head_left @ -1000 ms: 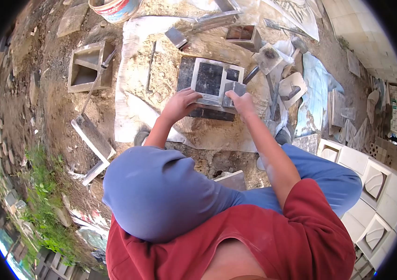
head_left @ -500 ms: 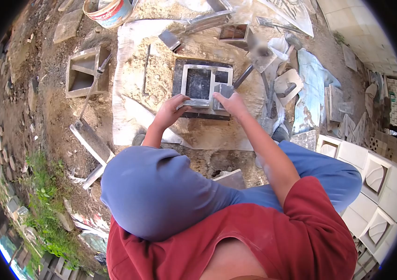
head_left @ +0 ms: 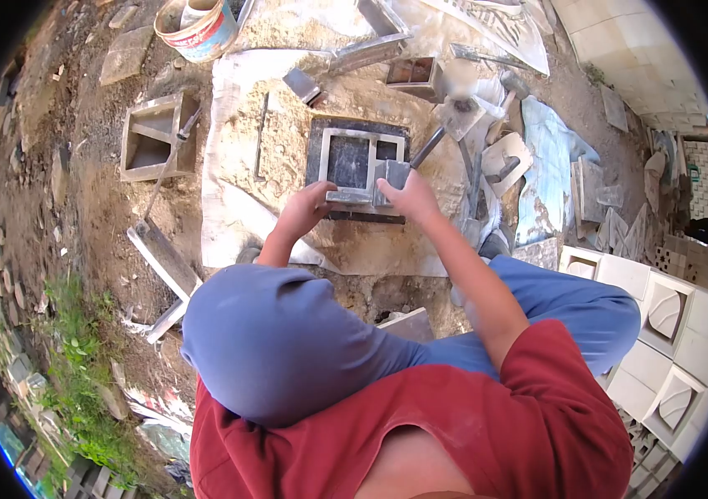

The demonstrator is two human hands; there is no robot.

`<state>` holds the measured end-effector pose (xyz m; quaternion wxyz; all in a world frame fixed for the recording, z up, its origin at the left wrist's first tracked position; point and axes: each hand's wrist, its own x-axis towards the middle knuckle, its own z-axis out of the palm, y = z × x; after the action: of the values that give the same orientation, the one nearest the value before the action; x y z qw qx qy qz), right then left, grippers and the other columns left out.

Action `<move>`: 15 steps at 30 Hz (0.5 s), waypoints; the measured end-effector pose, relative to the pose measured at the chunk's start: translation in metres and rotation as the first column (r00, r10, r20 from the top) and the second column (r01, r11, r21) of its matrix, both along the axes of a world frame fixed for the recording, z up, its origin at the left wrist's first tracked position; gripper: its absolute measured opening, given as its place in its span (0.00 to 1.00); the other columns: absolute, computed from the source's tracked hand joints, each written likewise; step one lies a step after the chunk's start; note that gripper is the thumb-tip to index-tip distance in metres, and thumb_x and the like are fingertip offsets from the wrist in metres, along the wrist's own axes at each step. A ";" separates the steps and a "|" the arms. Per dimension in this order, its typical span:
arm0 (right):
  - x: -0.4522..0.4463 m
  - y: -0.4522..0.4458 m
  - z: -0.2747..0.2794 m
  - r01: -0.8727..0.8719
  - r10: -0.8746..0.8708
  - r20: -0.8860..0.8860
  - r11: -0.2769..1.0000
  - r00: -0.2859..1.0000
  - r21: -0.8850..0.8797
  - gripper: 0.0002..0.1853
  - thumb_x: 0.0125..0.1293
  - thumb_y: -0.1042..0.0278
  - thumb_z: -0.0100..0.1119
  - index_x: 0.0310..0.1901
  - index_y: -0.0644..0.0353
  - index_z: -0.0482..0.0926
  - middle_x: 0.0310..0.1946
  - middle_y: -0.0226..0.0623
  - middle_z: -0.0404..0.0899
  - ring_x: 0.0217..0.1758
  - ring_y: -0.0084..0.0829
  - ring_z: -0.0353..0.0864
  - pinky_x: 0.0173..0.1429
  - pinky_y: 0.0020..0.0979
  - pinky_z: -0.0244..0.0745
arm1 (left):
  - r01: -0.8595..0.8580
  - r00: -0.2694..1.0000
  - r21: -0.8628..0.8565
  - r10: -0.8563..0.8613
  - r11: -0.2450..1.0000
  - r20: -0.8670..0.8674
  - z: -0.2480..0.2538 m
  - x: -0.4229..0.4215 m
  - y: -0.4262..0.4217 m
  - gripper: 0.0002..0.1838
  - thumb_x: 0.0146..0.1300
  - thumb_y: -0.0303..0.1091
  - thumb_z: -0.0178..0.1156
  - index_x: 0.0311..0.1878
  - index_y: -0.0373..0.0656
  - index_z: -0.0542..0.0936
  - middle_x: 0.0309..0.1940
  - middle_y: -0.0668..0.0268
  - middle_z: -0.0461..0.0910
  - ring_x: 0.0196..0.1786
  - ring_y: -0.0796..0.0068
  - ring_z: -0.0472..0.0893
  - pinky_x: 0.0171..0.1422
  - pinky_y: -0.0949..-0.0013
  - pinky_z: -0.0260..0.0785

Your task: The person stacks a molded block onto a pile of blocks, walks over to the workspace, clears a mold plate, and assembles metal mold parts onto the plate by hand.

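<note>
A pale rectangular frame (head_left: 328, 158) with a large and a small opening lies on a dark square plate (head_left: 315, 150) on the sandy sheet. My left hand (head_left: 307, 209) has its fingers on a grey bar (head_left: 350, 197) at the frame's near left corner. At the near right corner, my right hand (head_left: 410, 198) grips a grey block (head_left: 392, 173), thumb on top and fingers around its right side. The undersides of both hands are hidden.
A bucket (head_left: 196, 37) stands at the upper left, above a box-shaped block (head_left: 154, 141). Right of the frame are a mallet (head_left: 514, 86), a white scoop-like container (head_left: 508, 158) and blue cloth (head_left: 547, 175). Pale blocks (head_left: 645, 333) are stacked at the lower right.
The view has shifted, so the frame and plate appear further left and turned more upright. Both hands stay at the frame's near edge, with the grey block still under my right hand.
</note>
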<state>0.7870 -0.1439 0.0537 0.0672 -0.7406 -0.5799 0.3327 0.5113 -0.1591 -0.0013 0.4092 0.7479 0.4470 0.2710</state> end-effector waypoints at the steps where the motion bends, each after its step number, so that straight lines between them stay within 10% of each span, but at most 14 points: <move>1: -0.001 0.001 0.004 -0.001 0.001 0.001 1.000 1.000 0.009 0.43 0.61 0.29 0.64 0.55 0.71 0.77 0.52 0.63 0.83 0.56 0.56 0.85 0.60 0.47 0.79 | 0.008 1.000 0.000 -0.008 1.000 0.010 -0.001 0.000 0.001 0.19 0.63 0.23 0.67 0.56 0.43 0.76 0.50 0.54 0.83 0.56 0.44 0.81 0.58 0.53 0.75; 7: 0.031 0.012 -0.015 0.060 -0.060 0.000 0.998 0.998 0.032 0.34 0.68 0.35 0.59 0.48 0.67 0.81 0.42 0.57 0.87 0.48 0.54 0.88 0.53 0.45 0.81 | 0.094 0.995 -0.030 -0.093 0.995 0.021 0.011 -0.006 0.009 0.20 0.62 0.19 0.63 0.57 0.43 0.77 0.51 0.54 0.83 0.56 0.46 0.81 0.59 0.53 0.75; 10: 0.065 0.042 -0.028 0.349 -0.365 -0.343 0.931 0.865 -0.111 0.25 0.71 0.43 0.59 0.41 0.63 0.83 0.34 0.49 0.87 0.39 0.47 0.88 0.47 0.43 0.81 | 0.162 0.986 -0.059 -0.163 0.985 -0.018 0.023 -0.015 0.021 0.21 0.63 0.17 0.61 0.58 0.45 0.77 0.52 0.55 0.83 0.56 0.47 0.82 0.60 0.54 0.75; 12: 0.078 0.058 -0.044 0.251 -0.204 -0.188 0.929 0.961 0.272 0.19 0.71 0.50 0.62 0.38 0.61 0.83 0.28 0.43 0.86 0.34 0.42 0.86 0.43 0.40 0.80 | 0.185 0.974 -0.108 -0.197 0.977 -0.109 0.036 -0.022 0.029 0.23 0.64 0.16 0.58 0.59 0.48 0.78 0.54 0.57 0.83 0.57 0.49 0.82 0.60 0.54 0.76; 15: 0.069 0.091 -0.014 0.159 -0.111 -0.143 0.906 0.983 0.393 0.14 0.69 0.55 0.63 0.40 0.60 0.83 0.30 0.41 0.86 0.35 0.43 0.86 0.43 0.40 0.79 | 0.149 0.972 -0.111 -0.166 0.983 -0.169 0.066 -0.026 0.051 0.20 0.67 0.19 0.59 0.59 0.49 0.80 0.56 0.59 0.83 0.59 0.51 0.82 0.61 0.55 0.77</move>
<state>0.8560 -0.0526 0.0399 0.2752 -0.7284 -0.5781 0.2438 0.4858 -0.1079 0.0650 0.4240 0.7813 0.4335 0.1479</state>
